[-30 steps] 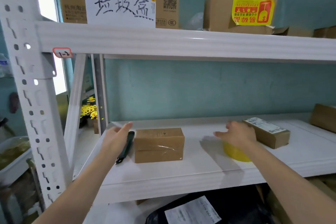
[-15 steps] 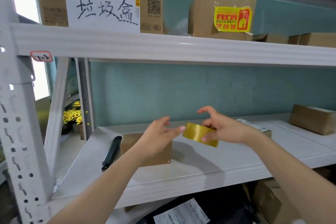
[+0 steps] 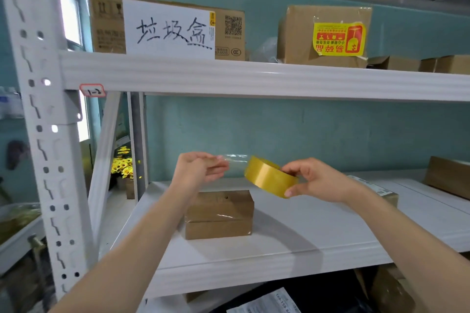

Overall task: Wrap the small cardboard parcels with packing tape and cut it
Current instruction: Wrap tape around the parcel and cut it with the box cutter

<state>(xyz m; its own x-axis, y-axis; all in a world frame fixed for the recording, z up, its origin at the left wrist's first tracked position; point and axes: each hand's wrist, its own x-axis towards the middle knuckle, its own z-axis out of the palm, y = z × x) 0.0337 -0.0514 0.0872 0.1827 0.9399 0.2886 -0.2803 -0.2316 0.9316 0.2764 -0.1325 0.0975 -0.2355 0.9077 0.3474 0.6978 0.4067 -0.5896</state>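
Pulling a clear strip (image 3: 235, 162) free, the left hand (image 3: 201, 169) pinches its end while the right hand's (image 3: 318, 180) grip curls round the tape roll (image 3: 269, 176), newly lifted off the shelf (image 3: 305, 236) and held above the parcel (image 3: 220, 213); wrapping can likely begin.

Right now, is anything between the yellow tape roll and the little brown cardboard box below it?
No, nothing visible. The yellow roll of packing tape, held in the right hand, hangs in open air above the small brown cardboard parcel on the white shelf.
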